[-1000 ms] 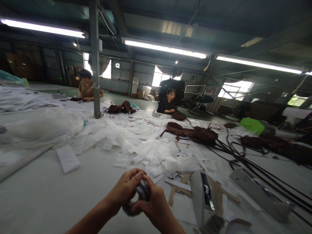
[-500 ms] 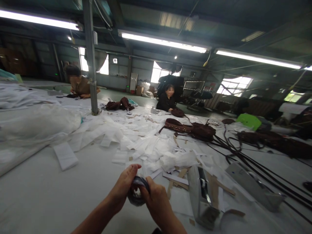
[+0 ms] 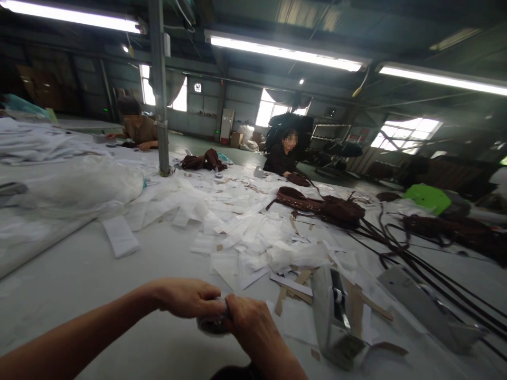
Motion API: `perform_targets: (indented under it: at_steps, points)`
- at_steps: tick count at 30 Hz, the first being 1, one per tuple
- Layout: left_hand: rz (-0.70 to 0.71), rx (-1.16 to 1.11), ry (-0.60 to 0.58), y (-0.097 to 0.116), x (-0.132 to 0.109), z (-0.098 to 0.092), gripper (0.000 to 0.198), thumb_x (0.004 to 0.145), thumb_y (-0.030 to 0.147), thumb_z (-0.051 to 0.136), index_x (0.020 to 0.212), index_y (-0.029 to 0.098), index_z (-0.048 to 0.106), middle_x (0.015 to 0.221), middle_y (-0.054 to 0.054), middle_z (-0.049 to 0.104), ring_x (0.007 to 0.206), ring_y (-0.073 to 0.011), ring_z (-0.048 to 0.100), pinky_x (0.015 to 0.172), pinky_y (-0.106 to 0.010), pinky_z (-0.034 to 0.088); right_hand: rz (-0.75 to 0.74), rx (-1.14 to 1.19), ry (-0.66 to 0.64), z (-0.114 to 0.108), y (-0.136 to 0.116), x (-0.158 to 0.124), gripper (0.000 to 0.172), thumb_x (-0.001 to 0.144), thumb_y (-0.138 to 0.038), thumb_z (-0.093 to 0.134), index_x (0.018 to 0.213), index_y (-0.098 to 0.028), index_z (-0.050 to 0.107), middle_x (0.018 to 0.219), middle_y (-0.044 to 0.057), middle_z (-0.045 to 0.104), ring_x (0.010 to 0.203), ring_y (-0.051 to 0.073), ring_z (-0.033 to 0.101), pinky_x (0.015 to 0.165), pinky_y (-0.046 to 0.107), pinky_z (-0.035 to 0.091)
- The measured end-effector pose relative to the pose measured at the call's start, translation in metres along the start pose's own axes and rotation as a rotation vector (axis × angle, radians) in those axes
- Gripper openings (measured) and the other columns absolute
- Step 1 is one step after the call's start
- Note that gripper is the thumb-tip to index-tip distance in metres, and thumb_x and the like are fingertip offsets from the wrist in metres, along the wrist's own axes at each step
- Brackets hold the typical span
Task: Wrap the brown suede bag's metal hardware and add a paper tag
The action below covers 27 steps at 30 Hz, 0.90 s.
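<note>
A roll of tape (image 3: 213, 325) is held between my two hands, low over the near part of the white table (image 3: 99, 306). My left hand (image 3: 184, 297) reaches in from the left, fingers closed over the roll's upper side. From the right, my right hand (image 3: 251, 323) grips its right edge, thumb and fingers pressed together. Both hands cover much of the roll. To the right of my right hand stands a grey tape dispenser (image 3: 321, 311). A second dispenser (image 3: 430, 311) lies farther right.
Thin white sheets (image 3: 253, 232) and brown strips (image 3: 280, 301) litter the table's middle. Dark brown bags (image 3: 340, 211) with long straps (image 3: 390, 253) lie at right. A metal post (image 3: 161, 105) rises at left. Two people, one in brown (image 3: 140, 129), one in black (image 3: 279, 158), work across the table.
My left forearm has swung out to the left, and my left hand now lies flatter over the roll. The roll has tipped, so its open centre no longer shows. The view has shifted slightly.
</note>
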State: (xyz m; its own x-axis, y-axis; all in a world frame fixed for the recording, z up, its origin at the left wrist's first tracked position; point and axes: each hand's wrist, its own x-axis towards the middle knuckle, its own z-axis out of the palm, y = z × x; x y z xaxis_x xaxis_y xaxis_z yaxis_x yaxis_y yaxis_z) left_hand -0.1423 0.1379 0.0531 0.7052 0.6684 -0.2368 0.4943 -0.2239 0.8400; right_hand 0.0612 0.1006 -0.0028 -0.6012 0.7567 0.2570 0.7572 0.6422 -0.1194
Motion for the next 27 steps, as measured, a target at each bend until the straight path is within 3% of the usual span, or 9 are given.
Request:
perform_targets:
  at_steps: [2, 5, 7, 12, 16, 20, 23, 27]
  points:
    - [-0.062, -0.041, -0.031, -0.001, -0.002, -0.001, 0.035, 0.083, 0.053, 0.053, 0.070, 0.021, 0.061, 0.064, 0.000, 0.059, 0.056, -0.0146, 0.051, 0.049, -0.021, 0.035, -0.012, 0.005, -0.014, -0.001, -0.001, 0.000, 0.019, 0.080, -0.028, 0.069, 0.081, -0.020, 0.052, 0.069, -0.001, 0.068, 0.063, 0.019, 0.066, 0.053, 0.029, 0.031]
    - [-0.259, -0.202, -0.105, -0.005, -0.002, 0.003, 0.037, 0.080, 0.059, 0.054, 0.070, 0.023, 0.056, 0.046, 0.005, 0.046, 0.035, -0.0116, 0.037, 0.032, -0.020, 0.022, -0.030, -0.002, -0.019, 0.000, 0.000, 0.001, 0.017, 0.082, -0.029, 0.067, 0.081, -0.020, 0.053, 0.070, -0.001, 0.068, 0.062, 0.019, 0.066, 0.051, 0.028, 0.030]
    - [-0.318, -0.309, -0.113, -0.009, 0.000, 0.008, 0.040, 0.077, 0.063, 0.055, 0.069, 0.023, 0.053, 0.040, 0.007, 0.041, 0.029, -0.0101, 0.031, 0.028, -0.019, 0.016, -0.030, -0.009, -0.007, 0.001, 0.001, 0.001, 0.015, 0.083, -0.028, 0.066, 0.081, -0.020, 0.054, 0.067, 0.000, 0.067, 0.061, 0.019, 0.066, 0.051, 0.028, 0.030]
    - [-0.243, -0.609, -0.024, -0.016, 0.002, 0.027, 0.049, 0.074, 0.069, 0.054, 0.066, 0.020, 0.054, 0.037, 0.009, 0.038, 0.024, -0.0066, 0.026, 0.024, -0.017, 0.013, 0.040, 0.037, -0.005, -0.001, 0.002, 0.002, 0.015, 0.089, -0.028, 0.055, 0.079, -0.018, 0.057, 0.066, 0.003, 0.068, 0.062, 0.018, 0.066, 0.054, 0.026, 0.031]
    - [-0.237, -0.853, 0.053, -0.023, -0.002, 0.040, 0.045, 0.075, 0.063, 0.059, 0.066, 0.019, 0.052, 0.041, 0.009, 0.040, 0.024, -0.0029, 0.017, 0.024, -0.017, 0.009, 0.089, 0.177, -0.038, -0.011, 0.007, 0.001, 0.020, 0.086, -0.039, 0.059, 0.087, -0.019, 0.061, 0.074, 0.001, 0.070, 0.069, 0.018, 0.066, 0.058, 0.024, 0.035]
    - [-0.316, -1.005, 0.081, -0.040, -0.008, 0.049, 0.045, 0.075, 0.062, 0.061, 0.070, 0.018, 0.052, 0.047, 0.009, 0.042, 0.030, -0.0002, 0.012, 0.028, -0.015, 0.007, 0.229, 0.633, -0.079, -0.016, 0.025, -0.006, 0.046, 0.096, -0.050, 0.032, 0.093, -0.019, 0.066, 0.070, 0.001, 0.067, 0.066, 0.015, 0.063, 0.060, 0.023, 0.041]
    - [-0.358, -1.112, 0.095, -0.054, -0.014, 0.055, 0.044, 0.073, 0.057, 0.068, 0.074, 0.017, 0.050, 0.054, 0.008, 0.047, 0.034, 0.0011, 0.014, 0.031, -0.014, 0.006, 0.346, 0.693, -0.030, -0.015, 0.040, -0.016, 0.067, 0.098, -0.052, 0.011, 0.091, -0.015, 0.066, 0.069, 0.003, 0.066, 0.061, 0.013, 0.063, 0.058, 0.023, 0.045]
    - [-0.400, -1.169, 0.097, -0.059, -0.018, 0.062, 0.047, 0.068, 0.057, 0.072, 0.076, 0.018, 0.047, 0.060, 0.007, 0.052, 0.035, 0.0021, 0.014, 0.032, -0.014, 0.005, 0.443, 0.668, 0.060, -0.020, 0.040, -0.023, 0.058, 0.097, -0.053, 0.022, 0.093, -0.013, 0.064, 0.075, 0.006, 0.067, 0.068, 0.016, 0.064, 0.066, 0.027, 0.047]
